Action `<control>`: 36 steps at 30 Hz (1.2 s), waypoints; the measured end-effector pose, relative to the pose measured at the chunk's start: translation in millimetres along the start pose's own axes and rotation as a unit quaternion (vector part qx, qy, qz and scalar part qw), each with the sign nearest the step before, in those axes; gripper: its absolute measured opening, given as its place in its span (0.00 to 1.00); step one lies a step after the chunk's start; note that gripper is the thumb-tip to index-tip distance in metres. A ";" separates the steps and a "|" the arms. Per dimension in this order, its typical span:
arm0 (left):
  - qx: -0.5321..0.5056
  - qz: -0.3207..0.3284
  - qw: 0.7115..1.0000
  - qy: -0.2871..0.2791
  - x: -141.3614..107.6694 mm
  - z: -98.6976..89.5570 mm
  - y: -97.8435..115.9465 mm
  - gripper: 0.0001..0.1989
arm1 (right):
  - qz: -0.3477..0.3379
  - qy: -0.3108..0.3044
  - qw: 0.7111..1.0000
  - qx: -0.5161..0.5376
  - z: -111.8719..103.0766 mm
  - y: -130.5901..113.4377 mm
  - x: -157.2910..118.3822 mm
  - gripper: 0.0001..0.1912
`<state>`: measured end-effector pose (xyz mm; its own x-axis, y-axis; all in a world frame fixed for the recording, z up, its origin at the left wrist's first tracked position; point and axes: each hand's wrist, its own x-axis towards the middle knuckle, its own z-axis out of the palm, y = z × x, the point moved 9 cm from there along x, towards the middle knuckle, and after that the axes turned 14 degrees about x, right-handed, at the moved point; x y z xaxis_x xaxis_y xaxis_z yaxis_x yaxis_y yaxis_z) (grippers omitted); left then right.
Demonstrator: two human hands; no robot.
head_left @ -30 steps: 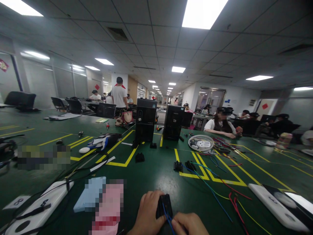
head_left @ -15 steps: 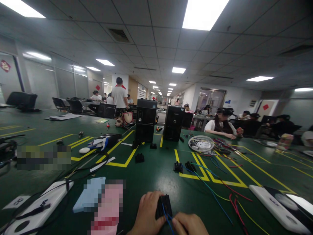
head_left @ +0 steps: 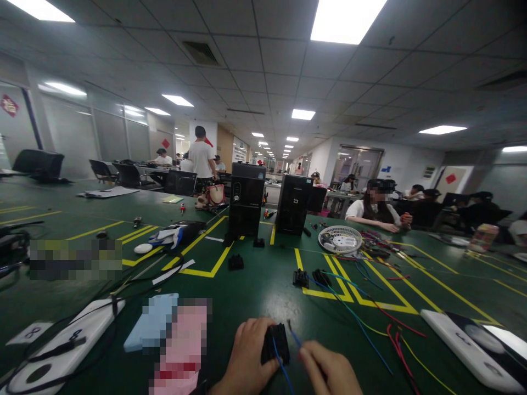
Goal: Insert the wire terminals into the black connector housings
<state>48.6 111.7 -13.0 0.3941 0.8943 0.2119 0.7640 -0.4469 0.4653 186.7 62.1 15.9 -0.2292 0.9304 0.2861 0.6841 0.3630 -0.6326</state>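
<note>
Two hands are at work low in front of me, over the green surface [head_left: 255, 299] marked with yellow tape. My left hand [head_left: 250, 356] is closed around a black block [head_left: 276, 344], thumb along its near side and fingers over its far left edge. One blue wire [head_left: 281, 366] runs out of the block toward me. My right hand [head_left: 327, 367], just to the right, pinches a second blue wire [head_left: 295, 336] between thumb and fingertips; its dark tip points up and away from me, apart from the block. Farther out sit two more black blocks [head_left: 300, 278], with blue and green wires [head_left: 349, 308] trailing to the right. Red wires [head_left: 397, 346] lie closer to the white case [head_left: 465, 345] on my right. Left of my hands are a pink item [head_left: 185, 340] and a light-blue one [head_left: 152, 321], both partly pixelated. Two black towers [head_left: 247, 200] stand beyond, and a white basket [head_left: 340, 240] rests right of them
</note>
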 end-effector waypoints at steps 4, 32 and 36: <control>-0.005 -0.011 1.000 0.006 0.2 3.2 -4.7 0.22 | -0.021 0.264 0.956 0.123 -68.7 7.0 -23.2 0.16; -0.037 -0.006 0.999 0.010 2.2 -2.2 -4.5 0.20 | 0.212 0.058 0.963 -0.154 -58.6 95.9 121.0 0.13; -0.034 -0.009 0.999 0.006 1.7 -0.8 -4.8 0.21 | 0.243 0.031 0.953 -0.177 -53.4 101.1 125.1 0.14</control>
<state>45.2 115.4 -14.2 0.3730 0.9030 0.2133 0.7351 -0.4279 0.5259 264.2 212.5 26.1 0.2086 0.9754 0.0707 0.8921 -0.1602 -0.4225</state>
